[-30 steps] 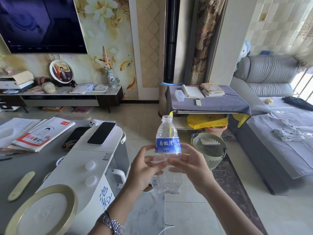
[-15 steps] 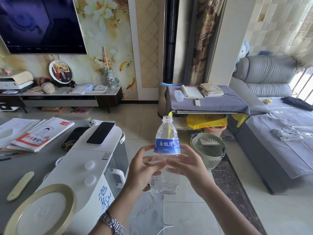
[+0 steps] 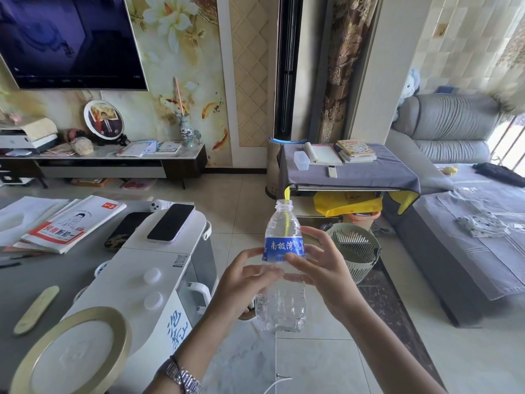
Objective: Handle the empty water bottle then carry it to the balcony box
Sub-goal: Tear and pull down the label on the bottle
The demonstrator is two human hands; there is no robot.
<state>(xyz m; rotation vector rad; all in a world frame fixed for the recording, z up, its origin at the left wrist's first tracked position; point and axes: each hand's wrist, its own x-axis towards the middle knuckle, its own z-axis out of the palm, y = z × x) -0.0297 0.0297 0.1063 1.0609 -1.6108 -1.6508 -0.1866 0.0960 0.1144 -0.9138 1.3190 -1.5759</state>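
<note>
Room: tiled living-room floor (image 3: pixel 326 362), grey sofa (image 3: pixel 468 251) at its right edge.
Bottle: clear, capless, blue-labelled plastic water bottle (image 3: pixel 282 268), upright, mid-air above the floor.
Left hand (image 3: pixel 241 288): fingers gripping the bottle's middle.
Right hand (image 3: pixel 324 268): fingers wrapped around the label.

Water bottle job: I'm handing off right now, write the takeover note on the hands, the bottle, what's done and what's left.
Left hand: gripping the water bottle from its left side, fingers across the clear body just below the blue label.
Right hand: gripping from the right, thumb on the lower edge of the label.
Bottle: upright in the air above the floor, cap off, looks empty, not crushed.
Done: bottle picked up and held in both hands.
Left: finish handling it, then carry it to the balcony box. The box is not in view; bright railings at the far right edge may mark the balcony side.
</note>
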